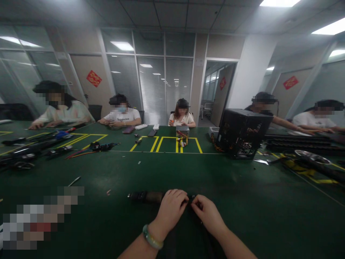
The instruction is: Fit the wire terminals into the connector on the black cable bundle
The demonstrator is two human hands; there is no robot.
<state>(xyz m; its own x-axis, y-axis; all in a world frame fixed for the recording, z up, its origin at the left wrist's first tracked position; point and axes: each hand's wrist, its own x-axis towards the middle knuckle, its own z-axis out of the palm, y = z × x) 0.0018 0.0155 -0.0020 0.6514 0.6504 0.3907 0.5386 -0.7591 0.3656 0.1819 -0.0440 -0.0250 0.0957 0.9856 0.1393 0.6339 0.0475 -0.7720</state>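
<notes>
On the green table in front of me lies a long dark object (152, 197) with a small shiny tip at its left end; its kind is unclear. My left hand (172, 210) rests over its right part, fingers curled down around it. Close by on the right, my right hand (208, 212) pinches at a small dark part between the two hands, too small to name. Dark strap-like pieces run toward me below my hands, partly hidden by my wrists. A green bangle (152, 237) circles my left wrist.
A black computer case (238, 133) stands to the right, beyond my hands. A power supply (182, 130) with cables sits near the far edge. Dark cables and parts (97, 146) lie at left. Several people sit around the table. A thin pen-like stick (74, 181) lies left.
</notes>
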